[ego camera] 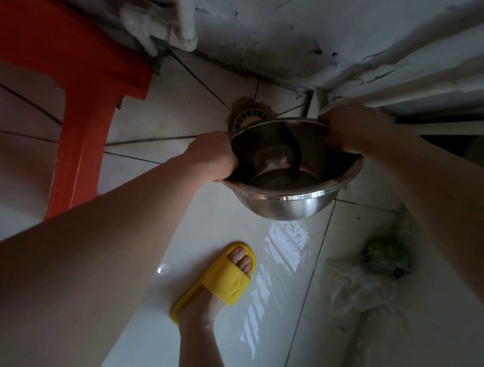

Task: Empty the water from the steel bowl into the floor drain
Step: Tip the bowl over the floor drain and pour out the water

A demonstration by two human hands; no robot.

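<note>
A round steel bowl hangs above the white tiled floor, held by its rim on both sides. My left hand grips the left rim and my right hand grips the far right rim. The bowl is tilted away from me, its far rim low over the floor drain, a round white grate ringed with brown grime. A little water shows inside the bowl at its far side. Part of the drain is hidden behind the bowl's rim.
A red plastic stool stands to the left. White pipes run down the peeling back wall. My foot in a yellow slipper stands on wet tiles. A clear plastic bag with green vegetable lies at right.
</note>
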